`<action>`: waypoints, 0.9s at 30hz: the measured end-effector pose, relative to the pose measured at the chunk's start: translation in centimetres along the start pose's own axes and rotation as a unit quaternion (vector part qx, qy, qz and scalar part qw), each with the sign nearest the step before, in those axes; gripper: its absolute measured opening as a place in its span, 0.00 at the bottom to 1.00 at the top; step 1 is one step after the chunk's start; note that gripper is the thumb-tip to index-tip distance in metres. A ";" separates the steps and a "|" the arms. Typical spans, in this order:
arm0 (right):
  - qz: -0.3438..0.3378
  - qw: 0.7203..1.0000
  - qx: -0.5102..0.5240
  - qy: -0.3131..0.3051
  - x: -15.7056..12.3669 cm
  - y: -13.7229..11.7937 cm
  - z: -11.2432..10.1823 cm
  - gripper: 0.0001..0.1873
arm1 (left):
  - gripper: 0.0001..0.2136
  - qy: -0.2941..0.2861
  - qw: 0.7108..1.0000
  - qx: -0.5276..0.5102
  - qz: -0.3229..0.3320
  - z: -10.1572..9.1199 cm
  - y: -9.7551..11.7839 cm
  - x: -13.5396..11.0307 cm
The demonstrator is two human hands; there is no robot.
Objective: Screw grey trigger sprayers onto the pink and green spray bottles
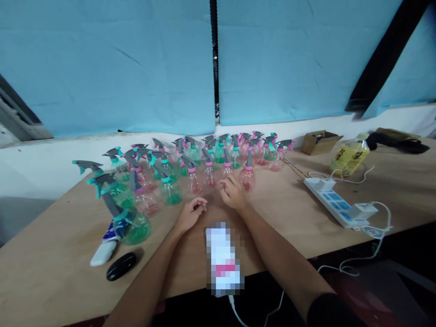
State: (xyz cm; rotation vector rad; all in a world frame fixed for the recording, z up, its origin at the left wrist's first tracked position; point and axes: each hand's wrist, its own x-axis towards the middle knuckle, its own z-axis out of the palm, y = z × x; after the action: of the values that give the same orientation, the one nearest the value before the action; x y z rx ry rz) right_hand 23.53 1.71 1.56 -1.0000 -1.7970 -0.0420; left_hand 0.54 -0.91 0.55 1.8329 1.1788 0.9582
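My left hand (191, 214) rests on the wooden table, its fingers loosely bent with a gap between thumb and fingertips and nothing held. Just right of it and a little farther off, my right hand (233, 193) is loosely curled, also with no object visible in it. Close beyond the right hand stand a pink spray bottle (247, 178) and another pink spray bottle (228, 169), partly hidden by it. A green spray bottle (170, 190) is beyond the left hand. Between my forearms lies a phone (225, 259), its screen blurred, with a white cable plugged in.
Several more green and pink spray bottles (132, 227) spread across the table's left and back. A black oval case (121, 266) and a white object (103, 253) lie front left. At right are a power strip (335, 204), yellow-labelled bottle (350, 156) and cardboard box (320, 143).
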 end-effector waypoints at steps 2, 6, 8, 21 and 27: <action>0.014 0.997 0.052 -0.060 -0.3 -0.7 1.2 0.10 | 0.10 -0.004 1.000 0.008 0.005 -0.1 -0.2 0.0; 0.093 0.966 0.171 -0.167 -0.7 -0.7 3.0 0.08 | 0.10 -0.008 1.000 0.018 0.000 -0.1 -0.2 -0.1; 0.123 0.946 0.211 -0.213 -0.8 -0.5 3.3 0.09 | 0.10 -0.004 1.000 0.009 -0.005 -0.1 -0.1 -0.1; 0.150 0.942 0.207 -0.218 -1.2 -0.1 4.2 0.08 | 0.13 0.139 0.976 -0.145 -0.079 -0.6 7.0 -4.4; 0.168 0.930 0.218 -0.244 -1.3 0.1 4.3 0.09 | 0.17 0.347 0.924 0.136 0.079 -4.5 10.6 -10.3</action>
State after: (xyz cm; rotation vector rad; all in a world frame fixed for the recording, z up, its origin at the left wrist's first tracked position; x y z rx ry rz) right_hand 20.44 2.93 -1.51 -1.0286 -1.9182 0.8517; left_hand -2.48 -12.92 9.79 1.8749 1.6627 1.7000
